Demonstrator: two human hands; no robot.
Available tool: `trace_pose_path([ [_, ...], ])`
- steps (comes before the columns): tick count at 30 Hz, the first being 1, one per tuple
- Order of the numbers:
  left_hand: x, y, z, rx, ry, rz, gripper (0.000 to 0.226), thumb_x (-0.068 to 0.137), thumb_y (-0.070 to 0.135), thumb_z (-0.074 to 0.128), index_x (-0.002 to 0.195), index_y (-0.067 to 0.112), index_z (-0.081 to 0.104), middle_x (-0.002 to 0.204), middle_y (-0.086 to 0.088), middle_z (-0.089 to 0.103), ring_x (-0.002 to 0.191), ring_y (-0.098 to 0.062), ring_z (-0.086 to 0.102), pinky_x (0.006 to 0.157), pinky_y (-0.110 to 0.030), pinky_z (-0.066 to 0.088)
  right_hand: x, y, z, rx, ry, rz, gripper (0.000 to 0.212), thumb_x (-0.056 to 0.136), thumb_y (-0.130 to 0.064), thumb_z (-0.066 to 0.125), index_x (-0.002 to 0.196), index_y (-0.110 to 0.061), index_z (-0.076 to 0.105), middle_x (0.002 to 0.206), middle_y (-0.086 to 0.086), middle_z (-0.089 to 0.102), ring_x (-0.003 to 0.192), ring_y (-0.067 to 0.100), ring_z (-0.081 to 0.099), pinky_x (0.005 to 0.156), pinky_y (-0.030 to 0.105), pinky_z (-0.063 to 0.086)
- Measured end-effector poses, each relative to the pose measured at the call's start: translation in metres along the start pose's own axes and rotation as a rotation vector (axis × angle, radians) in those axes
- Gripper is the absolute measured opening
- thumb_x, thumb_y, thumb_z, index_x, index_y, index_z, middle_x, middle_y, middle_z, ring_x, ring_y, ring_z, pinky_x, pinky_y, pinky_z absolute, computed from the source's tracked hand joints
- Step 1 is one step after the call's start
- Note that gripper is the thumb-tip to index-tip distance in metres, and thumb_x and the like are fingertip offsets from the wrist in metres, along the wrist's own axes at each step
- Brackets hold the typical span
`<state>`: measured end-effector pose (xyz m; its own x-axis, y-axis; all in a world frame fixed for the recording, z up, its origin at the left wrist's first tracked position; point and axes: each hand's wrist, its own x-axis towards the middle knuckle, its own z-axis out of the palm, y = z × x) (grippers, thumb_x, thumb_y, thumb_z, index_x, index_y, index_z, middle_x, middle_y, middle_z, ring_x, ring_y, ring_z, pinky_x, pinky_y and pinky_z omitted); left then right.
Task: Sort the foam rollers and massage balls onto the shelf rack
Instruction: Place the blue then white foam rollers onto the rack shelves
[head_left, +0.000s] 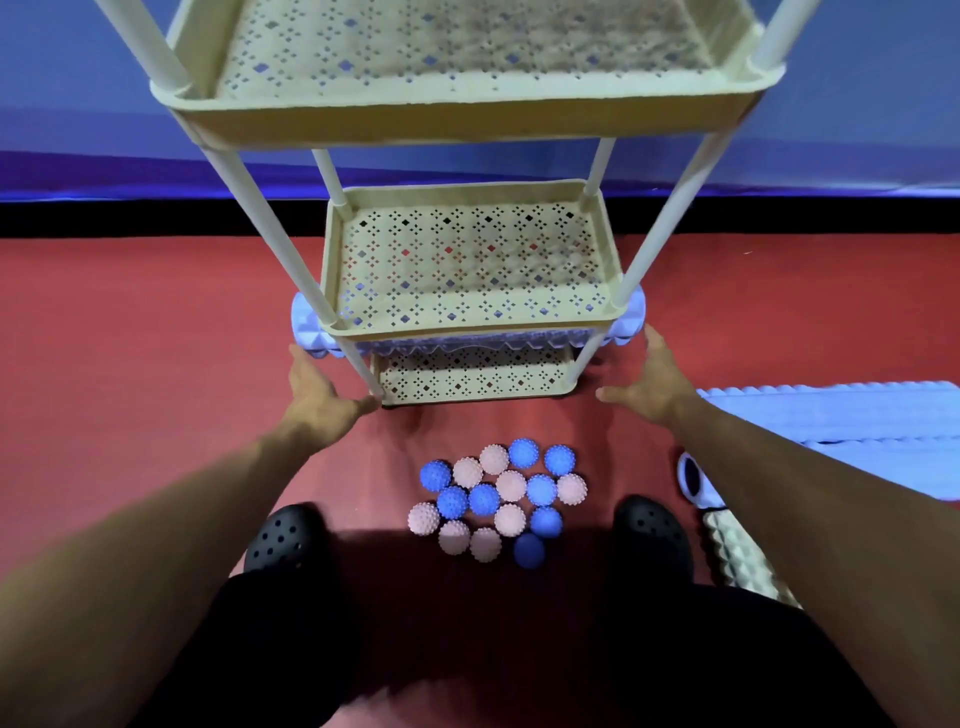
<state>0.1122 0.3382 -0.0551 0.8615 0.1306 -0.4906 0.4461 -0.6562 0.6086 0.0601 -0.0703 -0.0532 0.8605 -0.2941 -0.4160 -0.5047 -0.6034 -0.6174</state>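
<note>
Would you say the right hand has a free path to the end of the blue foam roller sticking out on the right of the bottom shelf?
Probably yes. The right hand is open just below the blue foam roller end, which juts past the rack post, with only bare floor between them.

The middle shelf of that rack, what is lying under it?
Under the middle shelf a pale blue ridged foam roller lies across the bottom shelf, its ends sticking out on both sides. The shelf covers most of its length, so anything behind it cannot be seen.
</note>
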Motion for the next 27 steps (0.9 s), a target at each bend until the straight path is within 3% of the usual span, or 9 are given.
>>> trace_pose_path([
  [2, -0.031, 0.002, 0.021, 0.223, -0.144, 0.051, 0.116, 0.084, 0.043, 0.077, 0.159, 0.012, -0.006, 0.158, -0.016, 0.017, 0.143, -0.035, 0.032, 0.117, -0.048, 0.031, -0.013, 0.003, -0.019, -0.234, -0.109, -0.103, 0.113, 0.071, -0.018, 0.09, 0.159, -0.013, 0.019, 0.159, 0.008, 0.027, 0.146, 0.023, 0.032, 0.114, 0.031, 0.031],
  [5, -0.071, 0.02, 0.055, 0.421, -0.357, 0.287, 0.092, 0.094, 0.054, 0.057, 0.16, 0.015, 0.005, 0.162, -0.008, 0.014, 0.145, -0.03, 0.033, 0.118, -0.043, 0.028, -0.032, 0.012, -0.057, -0.527, -0.293, -0.211, 0.097, 0.081, -0.026, 0.084, 0.157, -0.014, 0.025, 0.165, 0.007, 0.021, 0.15, 0.023, 0.027, 0.12, 0.033, 0.026],
  [10, -0.106, 0.076, 0.127, 0.402, -0.458, 0.471, 0.073, 0.095, 0.054, 0.056, 0.155, 0.022, 0.029, 0.155, -0.002, 0.034, 0.135, -0.021, 0.047, 0.111, -0.035, 0.038, -0.059, 0.048, -0.107, -0.593, -0.277, -0.132, 0.069, 0.082, -0.03, 0.081, 0.141, -0.007, 0.051, 0.143, 0.014, 0.053, 0.128, 0.032, 0.052, 0.105, 0.035, 0.037],
  [12, -0.114, 0.097, 0.161, 0.319, -0.47, 0.468, 0.07, 0.095, 0.052, 0.059, 0.153, 0.02, 0.035, 0.154, -0.001, 0.039, 0.133, -0.019, 0.048, 0.112, -0.034, 0.037, -0.067, 0.071, -0.116, -0.621, -0.262, -0.1, 0.07, 0.081, -0.036, 0.081, 0.14, -0.011, 0.052, 0.139, 0.013, 0.056, 0.124, 0.033, 0.053, 0.105, 0.04, 0.036],
  [16, -0.124, 0.127, 0.235, 0.183, -0.506, 0.405, 0.069, 0.092, 0.046, 0.067, 0.148, 0.016, 0.042, 0.147, -0.002, 0.049, 0.127, -0.021, 0.055, 0.109, -0.035, 0.042, -0.077, 0.118, -0.121, -0.515, -0.224, -0.026, 0.069, 0.086, -0.019, 0.077, 0.146, -0.008, 0.045, 0.146, 0.01, 0.05, 0.132, 0.028, 0.048, 0.1, 0.024, 0.029],
  [21, -0.13, 0.135, 0.326, 0.199, -0.668, 0.502, 0.072, 0.09, 0.04, 0.072, 0.149, 0.017, 0.038, 0.141, 0.006, 0.045, 0.124, -0.012, 0.052, 0.106, -0.022, 0.039, -0.071, 0.166, -0.124, -0.49, -0.158, 0.026, 0.058, 0.088, -0.028, 0.072, 0.139, -0.009, 0.054, 0.138, 0.015, 0.058, 0.129, 0.032, 0.05, 0.103, 0.033, 0.034],
  [24, -0.118, 0.129, 0.377, 0.203, -0.65, 0.578, 0.07, 0.082, 0.041, 0.076, 0.142, 0.017, 0.049, 0.137, 0.002, 0.052, 0.125, -0.013, 0.051, 0.113, -0.032, 0.038, -0.061, 0.188, -0.117, -0.475, -0.204, 0.022, 0.061, 0.086, -0.036, 0.074, 0.138, -0.011, 0.055, 0.137, 0.013, 0.059, 0.128, 0.033, 0.051, 0.105, 0.037, 0.038],
  [25, -0.115, 0.131, 0.392, 0.163, -0.634, 0.565, 0.072, 0.079, 0.043, 0.077, 0.14, 0.017, 0.05, 0.135, 0.002, 0.053, 0.124, -0.013, 0.052, 0.111, -0.033, 0.04, -0.059, 0.196, -0.114, -0.47, -0.224, 0.012, 0.067, 0.082, -0.042, 0.077, 0.138, -0.015, 0.054, 0.137, 0.01, 0.058, 0.129, 0.032, 0.051, 0.106, 0.037, 0.039],
  [27, -0.109, 0.136, 0.412, 0.026, -0.601, 0.368, 0.074, 0.077, 0.038, 0.083, 0.139, 0.015, 0.049, 0.129, 0.002, 0.055, 0.115, -0.013, 0.056, 0.104, -0.031, 0.045, -0.058, 0.209, -0.11, -0.48, -0.254, 0.008, 0.073, 0.078, -0.049, 0.079, 0.138, -0.018, 0.053, 0.139, 0.006, 0.055, 0.132, 0.029, 0.048, 0.108, 0.038, 0.039],
])
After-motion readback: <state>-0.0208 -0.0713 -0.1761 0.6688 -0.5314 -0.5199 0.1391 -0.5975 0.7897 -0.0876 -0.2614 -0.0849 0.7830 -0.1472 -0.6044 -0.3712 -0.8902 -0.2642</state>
